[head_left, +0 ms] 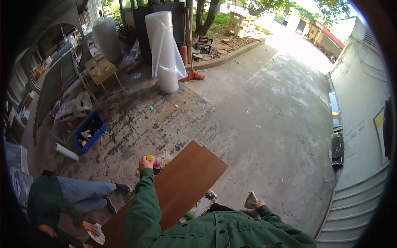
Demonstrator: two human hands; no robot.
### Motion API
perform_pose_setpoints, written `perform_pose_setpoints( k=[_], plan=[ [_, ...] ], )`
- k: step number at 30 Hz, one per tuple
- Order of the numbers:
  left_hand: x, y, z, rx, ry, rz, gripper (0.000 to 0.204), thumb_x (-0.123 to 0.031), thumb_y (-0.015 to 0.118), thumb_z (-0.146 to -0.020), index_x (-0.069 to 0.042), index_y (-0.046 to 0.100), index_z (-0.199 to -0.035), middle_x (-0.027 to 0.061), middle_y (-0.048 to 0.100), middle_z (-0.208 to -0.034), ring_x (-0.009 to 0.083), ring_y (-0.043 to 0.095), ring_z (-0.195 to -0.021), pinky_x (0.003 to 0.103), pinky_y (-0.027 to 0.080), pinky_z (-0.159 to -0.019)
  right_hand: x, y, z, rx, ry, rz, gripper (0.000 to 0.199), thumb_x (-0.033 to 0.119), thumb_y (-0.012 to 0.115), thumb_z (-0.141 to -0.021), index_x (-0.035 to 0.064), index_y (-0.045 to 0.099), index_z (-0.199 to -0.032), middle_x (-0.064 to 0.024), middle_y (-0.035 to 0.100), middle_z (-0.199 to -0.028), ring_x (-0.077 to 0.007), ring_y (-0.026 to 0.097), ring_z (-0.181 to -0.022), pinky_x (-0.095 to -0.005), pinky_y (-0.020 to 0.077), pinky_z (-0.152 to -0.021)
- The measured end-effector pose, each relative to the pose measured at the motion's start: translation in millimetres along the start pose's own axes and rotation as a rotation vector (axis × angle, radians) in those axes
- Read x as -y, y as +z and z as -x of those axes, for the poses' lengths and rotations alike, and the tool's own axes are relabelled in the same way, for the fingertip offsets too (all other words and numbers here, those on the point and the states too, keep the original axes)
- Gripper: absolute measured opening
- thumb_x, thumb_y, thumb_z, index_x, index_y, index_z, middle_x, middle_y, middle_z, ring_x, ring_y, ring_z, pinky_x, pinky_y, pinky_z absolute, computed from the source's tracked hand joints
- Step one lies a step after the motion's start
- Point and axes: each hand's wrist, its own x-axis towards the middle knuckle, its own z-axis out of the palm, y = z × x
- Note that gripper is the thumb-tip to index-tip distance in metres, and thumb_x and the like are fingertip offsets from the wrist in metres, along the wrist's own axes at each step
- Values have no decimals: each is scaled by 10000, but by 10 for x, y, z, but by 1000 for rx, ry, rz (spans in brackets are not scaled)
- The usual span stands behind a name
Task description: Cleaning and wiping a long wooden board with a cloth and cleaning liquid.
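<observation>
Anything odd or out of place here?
The brown board has a stepped far edge, maybe two panels stacked out of line. Small blue scraps lie on the blotchy floor near the upright white roll, like stray debris. Can't tell if the dark patches are stains or wear.

Strong daylight is admitted from the upper right, where the far end of the concrete yard is burned out to white. The covered area at upper left is left dim. Highlights are thrown off the plastic-wrapped roll, while the brown board is evenly lit. Straight edges are bowed, corners blackened, and distant detail softened.
</observation>
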Motion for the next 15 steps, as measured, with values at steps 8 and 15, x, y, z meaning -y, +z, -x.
perform_pose_setpoints(
  k=[8, 15],
  plan=[
    [-214, -214, 277, -134, -54, 20, 319, -366, 594, -693, -82, 563, -834, 131, 551, -840, 321, 525, -772, 401, 429, -640, 270, 59, -192, 14, -51, 98, 423, 377, 619, -618, 26, 624, -855, -135, 616, -803, -247, 601, -759, -328, 462, -672],
    [183, 173, 1331, -206, -188, 506, 284, -295, 554, -755, -13, 542, -781, 135, 569, -734, 325, 527, -734, 387, 418, -679, 428, 192, -458, 14, -71, 187, 456, 401, 629, -612, 9, 622, -844, -140, 615, -809, -263, 598, -781, -335, 458, -684]
  ],
)
